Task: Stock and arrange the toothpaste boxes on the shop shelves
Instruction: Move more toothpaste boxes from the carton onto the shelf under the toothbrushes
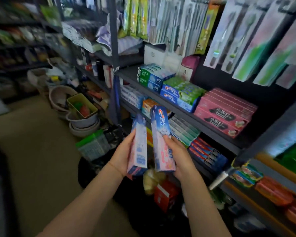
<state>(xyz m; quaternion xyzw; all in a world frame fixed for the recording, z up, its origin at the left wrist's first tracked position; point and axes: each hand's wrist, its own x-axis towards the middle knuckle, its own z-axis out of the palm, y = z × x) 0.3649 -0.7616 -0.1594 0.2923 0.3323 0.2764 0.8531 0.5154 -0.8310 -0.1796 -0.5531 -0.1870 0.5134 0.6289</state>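
2 Crest boxes (162, 139) upright, one per hand, L hand (122, 157), R hand (179, 156)

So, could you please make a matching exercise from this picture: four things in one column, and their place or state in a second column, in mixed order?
Things:
1. Crest box with logo showing
2. Pale box turned side-on
3. Pink boxes
4. Toothbrush packs

Places or states:
A. hanging above the shelf
B. held in the left hand
C. stacked on the shelf, right of the green and blue boxes
D. held in the right hand

Pairs: 1-D, 2-B, 3-C, 4-A
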